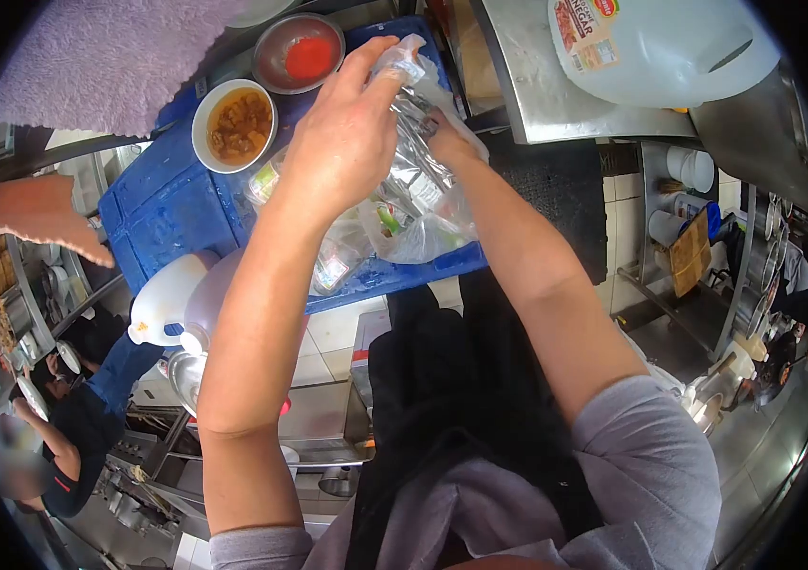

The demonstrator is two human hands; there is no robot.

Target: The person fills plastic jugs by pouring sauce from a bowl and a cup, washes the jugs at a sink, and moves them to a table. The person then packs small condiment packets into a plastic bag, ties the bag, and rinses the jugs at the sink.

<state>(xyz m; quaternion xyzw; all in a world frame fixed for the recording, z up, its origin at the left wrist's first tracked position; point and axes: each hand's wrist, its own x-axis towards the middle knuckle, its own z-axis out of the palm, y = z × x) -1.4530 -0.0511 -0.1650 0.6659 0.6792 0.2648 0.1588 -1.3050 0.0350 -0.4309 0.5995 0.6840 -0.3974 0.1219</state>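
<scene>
A clear plastic bag (pixel 413 242) lies on a blue plastic surface (pixel 171 209), with shiny silver foil packets (pixel 412 157) inside. My left hand (pixel 352 128) is closed on the bag's crumpled far edge. My right hand (pixel 450 142) reaches into the bag from the right, its fingers curled against a silver foil packet and partly hidden by plastic. Small labelled clear packs (pixel 333 266) lie by the bag's near side. Left of my left hand stand a white bowl (pixel 203 142) of brown chunks in liquid and a metal bowl (pixel 279 71) with something red.
White plastic jugs (pixel 169 299) stand at the blue surface's near left. A large vinegar jug (pixel 656 57) rests on a metal table (pixel 556 104) at the upper right. Purple cloth (pixel 100 62) hangs upper left. Another person (pixel 62 437) holds a plate at the far left.
</scene>
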